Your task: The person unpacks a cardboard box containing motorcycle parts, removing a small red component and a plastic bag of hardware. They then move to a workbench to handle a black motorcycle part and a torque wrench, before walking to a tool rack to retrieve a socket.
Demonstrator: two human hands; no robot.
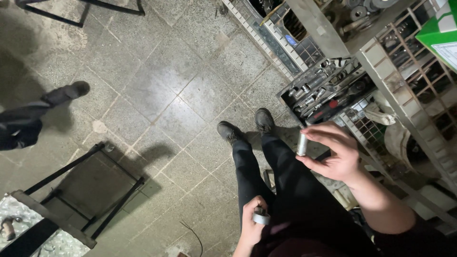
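Observation:
I stand on a tiled floor, looking down at my dark trousers and boots. My right hand (333, 152) holds a long silver socket (302, 143) upright between thumb and fingers, in front of an open tray of sockets and tools (323, 90). My left hand (252, 221) is low at my hip, closed around a short grey metal socket (261, 218).
A metal rack (404, 71) with wire shelves, parts and a green box (440, 33) fills the right side. Another person's leg and shoe (57, 97) are at the left. A black-framed stand with a patterned metal top (52, 223) is at the lower left.

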